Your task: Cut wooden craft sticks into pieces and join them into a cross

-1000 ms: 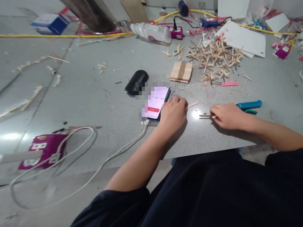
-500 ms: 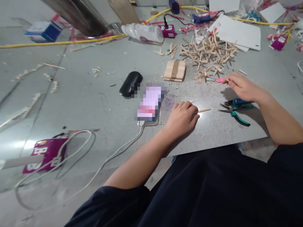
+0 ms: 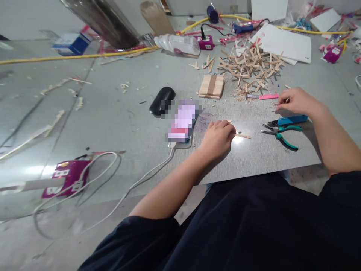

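My left hand rests on the metal sheet, its fingers closed on one end of a wooden craft stick. The stick's other end points right, low over the sheet. My right hand hovers beside the pink-handled craft knife, apart from it, with thumb and finger pinched together. Something thin seems to show at those fingertips, too small to make out. Below that hand lie a blue utility knife and teal-handled pliers, jaws apart. A banded stack of craft sticks sits farther back.
Behind the knife spreads a pile of crossed stick pieces. A phone with a white cable and a black case lie left of my left hand. Farther back are a plastic bottle and white boards. The sheet's edge faces me.
My right hand has let go of the pink craft knife, which now lies on the table, and has drawn slightly right. The stick in my left hand has tilted a little. The view has shifted slightly.
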The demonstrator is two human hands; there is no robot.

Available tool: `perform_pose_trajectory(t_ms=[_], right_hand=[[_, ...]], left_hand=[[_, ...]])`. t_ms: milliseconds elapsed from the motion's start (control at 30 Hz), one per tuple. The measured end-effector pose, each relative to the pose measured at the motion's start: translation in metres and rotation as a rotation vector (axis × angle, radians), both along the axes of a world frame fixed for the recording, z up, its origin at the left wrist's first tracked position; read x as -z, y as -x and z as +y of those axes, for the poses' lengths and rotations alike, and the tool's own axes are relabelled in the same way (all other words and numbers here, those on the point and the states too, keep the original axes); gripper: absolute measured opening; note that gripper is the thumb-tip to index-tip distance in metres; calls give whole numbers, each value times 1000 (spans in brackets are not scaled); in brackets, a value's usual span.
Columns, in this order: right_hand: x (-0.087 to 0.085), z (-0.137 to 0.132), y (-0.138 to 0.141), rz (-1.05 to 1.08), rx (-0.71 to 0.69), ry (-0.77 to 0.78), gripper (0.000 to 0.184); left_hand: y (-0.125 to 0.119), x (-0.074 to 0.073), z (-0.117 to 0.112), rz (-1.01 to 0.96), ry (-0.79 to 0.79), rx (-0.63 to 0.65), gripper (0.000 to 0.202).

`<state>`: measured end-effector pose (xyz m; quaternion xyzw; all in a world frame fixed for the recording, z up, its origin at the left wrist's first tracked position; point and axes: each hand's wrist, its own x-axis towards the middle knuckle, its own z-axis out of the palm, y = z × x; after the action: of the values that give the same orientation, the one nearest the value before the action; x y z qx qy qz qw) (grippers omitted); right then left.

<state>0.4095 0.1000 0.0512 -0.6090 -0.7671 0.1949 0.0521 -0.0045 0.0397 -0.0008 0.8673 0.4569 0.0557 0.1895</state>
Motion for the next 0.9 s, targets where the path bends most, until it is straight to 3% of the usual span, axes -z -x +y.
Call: perform_pose_trajectory(t_ms=[167,400,600,700,800,900], right_hand=[[-2,-14,30,-6,-132,-122,29],[21,-56,108,1,-467,-152,35],[32,-60,124,-80,-512,-162,31],[24,-46,104,-45,-462,-151,31],[18,-23,65,9,-176,-212,35],[22,4,29,-17,85,-229,36]], left_hand=[[2,-2,3,30,-7,-11,26],[13,1,9,15,-27,-26,23],[15,-3,11,62,-17,-56,26],[18,-5,14,90,-23,-83,27],[21,-5,16,96,-53,-120,27],[19,-5,13,70,-82,-143,26]])
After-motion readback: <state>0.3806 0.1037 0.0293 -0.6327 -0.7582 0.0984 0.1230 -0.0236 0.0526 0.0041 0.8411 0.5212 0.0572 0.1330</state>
